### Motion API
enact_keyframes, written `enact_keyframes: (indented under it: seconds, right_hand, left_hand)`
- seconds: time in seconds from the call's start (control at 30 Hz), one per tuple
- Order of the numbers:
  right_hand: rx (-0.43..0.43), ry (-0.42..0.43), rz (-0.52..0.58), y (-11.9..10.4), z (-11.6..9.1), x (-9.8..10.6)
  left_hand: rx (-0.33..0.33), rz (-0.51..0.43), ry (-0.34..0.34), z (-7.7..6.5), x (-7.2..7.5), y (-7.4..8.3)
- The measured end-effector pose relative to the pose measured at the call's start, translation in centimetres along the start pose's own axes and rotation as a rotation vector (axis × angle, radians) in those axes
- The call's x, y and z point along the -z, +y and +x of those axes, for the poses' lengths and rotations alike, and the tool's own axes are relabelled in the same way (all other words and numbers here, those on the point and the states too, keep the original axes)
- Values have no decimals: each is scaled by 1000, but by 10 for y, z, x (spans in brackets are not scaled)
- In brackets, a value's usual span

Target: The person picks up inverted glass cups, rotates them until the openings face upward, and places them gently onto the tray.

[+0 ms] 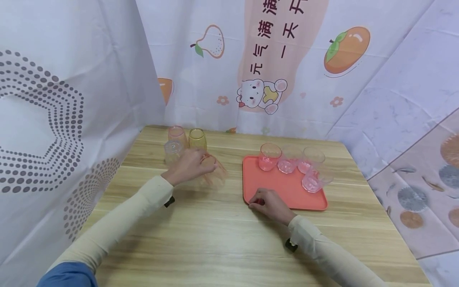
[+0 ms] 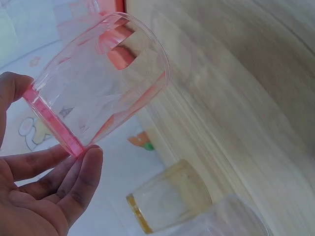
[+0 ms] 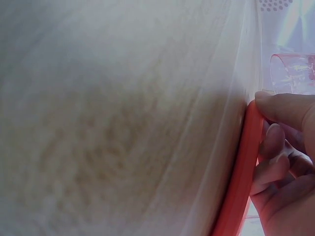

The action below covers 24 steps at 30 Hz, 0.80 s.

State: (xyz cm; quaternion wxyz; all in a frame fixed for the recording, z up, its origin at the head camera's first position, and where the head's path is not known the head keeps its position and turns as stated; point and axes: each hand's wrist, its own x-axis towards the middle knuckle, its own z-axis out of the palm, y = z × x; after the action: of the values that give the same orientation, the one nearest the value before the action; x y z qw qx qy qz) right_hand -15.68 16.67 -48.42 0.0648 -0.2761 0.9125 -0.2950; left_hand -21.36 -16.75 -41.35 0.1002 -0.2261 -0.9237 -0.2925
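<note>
While the left fingers (image 2: 87, 172) pinch a glass (image 2: 98, 91) by its base, mouth tilted below them, the right fingers (image 3: 272, 142), curled, grip the tray (image 1: 287, 192).

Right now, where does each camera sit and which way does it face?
Head: worn on the head, facing forward and down at the table; left grip, right grip and both sleeves show.
Left wrist: worn there, facing the left grip's fingers and thumb holding a pink-based glass.
Right wrist: worn there, facing the right grip's fingers and thumb on the red tray.
Shared: head and left wrist both show the yellow glass.
</note>
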Motion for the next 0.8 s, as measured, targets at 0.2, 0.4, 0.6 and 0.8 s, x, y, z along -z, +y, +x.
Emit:
enact_keyframes:
  seconds: [0.2,0.4,0.6,0.8]
  right_hand:
    - [-6,-1,-10,-3,-1,1]
    - [-13,1,-11,-2,-1,1]
    - [-31,18,34,1,1,0]
    - [-65,51,140,-2,3,-1]
  left_hand:
    - [22,-5,-30,-3,-6,10]
    - [18,4,-52,-3,-11,12]
    - [-1,-65,-46,-4,-17,17]
    - [-3,-157,-76,-6,-26,19]
